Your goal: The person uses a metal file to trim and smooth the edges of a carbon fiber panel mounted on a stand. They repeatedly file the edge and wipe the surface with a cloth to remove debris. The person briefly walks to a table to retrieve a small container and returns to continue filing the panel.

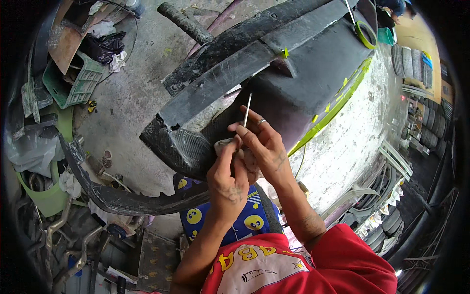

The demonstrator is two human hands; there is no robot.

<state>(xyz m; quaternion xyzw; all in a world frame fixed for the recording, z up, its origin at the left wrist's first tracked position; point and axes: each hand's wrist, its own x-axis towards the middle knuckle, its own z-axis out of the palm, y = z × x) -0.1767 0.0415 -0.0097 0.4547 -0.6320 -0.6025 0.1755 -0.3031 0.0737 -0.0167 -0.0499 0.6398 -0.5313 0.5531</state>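
My right hand [266, 144] is closed round a thin pale rod [247, 111], which points up and away between thumb and fingers. A ring is on one of its fingers. Close beside it, my left hand [228, 180] is closed on a crumpled pale rag [251, 162], part of which is hidden by the fingers. Both hands are just over the near end of a large dark car bumper [303, 83], by its black mesh grille [188, 144]. Yellow-green masking tape [325, 120] runs along the bumper's right edge.
A tape roll [365, 35] hangs at the bumper's far end. A curved black trim piece [122, 198] lies left of me. Farther left are a green crate [73, 81] and a pale green bin [46, 193]; tires [413, 61] stand far right. Another person [394, 12] is at top right.
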